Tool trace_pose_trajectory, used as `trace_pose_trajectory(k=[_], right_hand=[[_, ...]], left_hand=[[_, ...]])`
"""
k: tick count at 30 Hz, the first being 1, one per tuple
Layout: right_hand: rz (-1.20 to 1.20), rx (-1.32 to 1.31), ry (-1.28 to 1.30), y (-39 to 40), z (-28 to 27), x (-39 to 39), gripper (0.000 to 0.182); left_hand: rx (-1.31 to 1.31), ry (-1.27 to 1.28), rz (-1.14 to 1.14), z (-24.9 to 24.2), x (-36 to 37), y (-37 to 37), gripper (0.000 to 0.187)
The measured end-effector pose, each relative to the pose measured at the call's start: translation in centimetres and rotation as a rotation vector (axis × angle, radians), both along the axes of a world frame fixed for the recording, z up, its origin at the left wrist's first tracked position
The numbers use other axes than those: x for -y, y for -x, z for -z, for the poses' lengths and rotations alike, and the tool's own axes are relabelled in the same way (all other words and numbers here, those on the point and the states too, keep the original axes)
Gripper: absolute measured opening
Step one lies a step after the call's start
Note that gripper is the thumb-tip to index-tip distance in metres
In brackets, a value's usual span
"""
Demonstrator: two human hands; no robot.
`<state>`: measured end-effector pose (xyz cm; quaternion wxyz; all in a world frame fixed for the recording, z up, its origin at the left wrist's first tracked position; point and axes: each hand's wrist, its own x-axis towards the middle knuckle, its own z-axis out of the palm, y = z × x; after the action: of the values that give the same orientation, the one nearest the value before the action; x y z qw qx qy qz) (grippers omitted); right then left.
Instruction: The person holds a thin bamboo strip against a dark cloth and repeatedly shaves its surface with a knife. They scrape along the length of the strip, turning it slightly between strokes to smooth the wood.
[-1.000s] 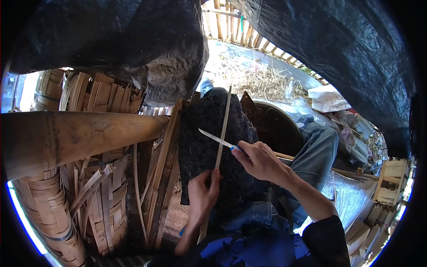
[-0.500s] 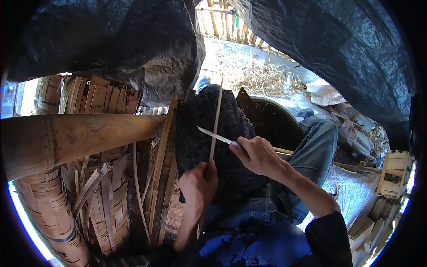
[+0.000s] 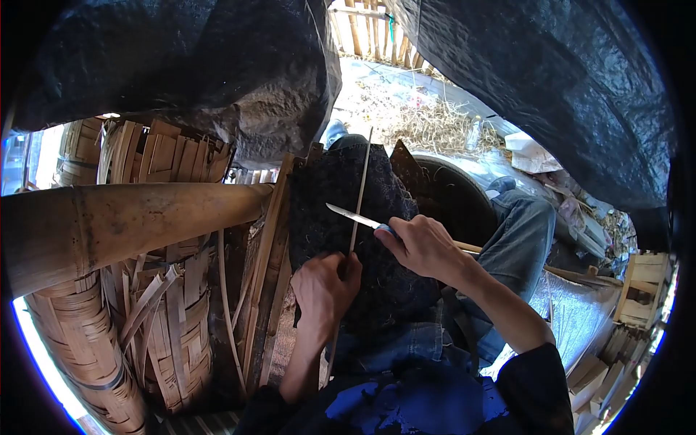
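Compared with the earlier frames, the left hand (image 3: 322,286) has slid a little farther from the person's body and closer to the knife (image 3: 351,215), its back now turned more upward. Its fingers are curled, with the thumb and forefinger pinched together on a thin pale strip (image 3: 363,181), which runs up and away over a dark patterned cloth (image 3: 322,192) draped across the lap. More of what seems to be the same strip shows below the wrist, though the hand hides the join. The right hand (image 3: 428,250) keeps its fingers clamped around the blue handle of the knife, the blade pointing left and crossing the strip just beyond the left hand; it looks to be touching, but the overlap makes that hard to confirm. Right of the cloth sits a dark round container (image 3: 453,206), partly behind a bent knee in jeans (image 3: 518,232). A thick bamboo pole (image 3: 145,217) reaches in from the left, above a tall woven basket (image 3: 80,341) and beside upright split slats (image 3: 177,156). Black sheeting (image 3: 174,65) hangs overhead, with loose straw (image 3: 428,123) and a clear bottle (image 3: 473,134) on the bright ground beyond. A wooden crate (image 3: 641,290) stands at the far right.
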<state>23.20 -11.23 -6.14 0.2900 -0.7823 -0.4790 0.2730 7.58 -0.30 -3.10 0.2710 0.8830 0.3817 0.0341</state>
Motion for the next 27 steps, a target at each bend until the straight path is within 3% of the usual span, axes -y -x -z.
trace_pose_trajectory(k=[9, 18, 20, 24, 26, 27], right_hand=[[-0.029, 0.101, -0.021, -0.4, 1.2, 1.0, 0.045], [-0.010, -0.045, -0.037, -0.1, 0.8, 0.4, 0.045], [0.007, -0.119, -0.095, -0.1, 0.2, 0.1, 0.044], [0.004, -0.133, -0.082, -0.2, -1.1, -0.2, 0.043], [-0.007, -0.081, -0.076, -0.2, -1.2, -0.3, 0.042], [-0.009, -0.080, -0.074, -0.2, -1.4, -0.3, 0.042]], left_hand=[[-0.090, 0.038, 0.086, 0.4, -0.1, -0.3, 0.035], [-0.107, 0.259, 0.046, -0.2, -1.1, -0.2, 0.048], [-0.044, 0.622, -0.094, -0.4, -1.5, -0.1, 0.056], [0.102, 0.891, -0.219, 0.3, -0.9, 0.5, 0.058], [0.334, 1.292, -0.397, 1.0, -0.5, 0.8, 0.055], [0.335, 1.293, -0.399, 1.0, -0.3, 0.7, 0.055]])
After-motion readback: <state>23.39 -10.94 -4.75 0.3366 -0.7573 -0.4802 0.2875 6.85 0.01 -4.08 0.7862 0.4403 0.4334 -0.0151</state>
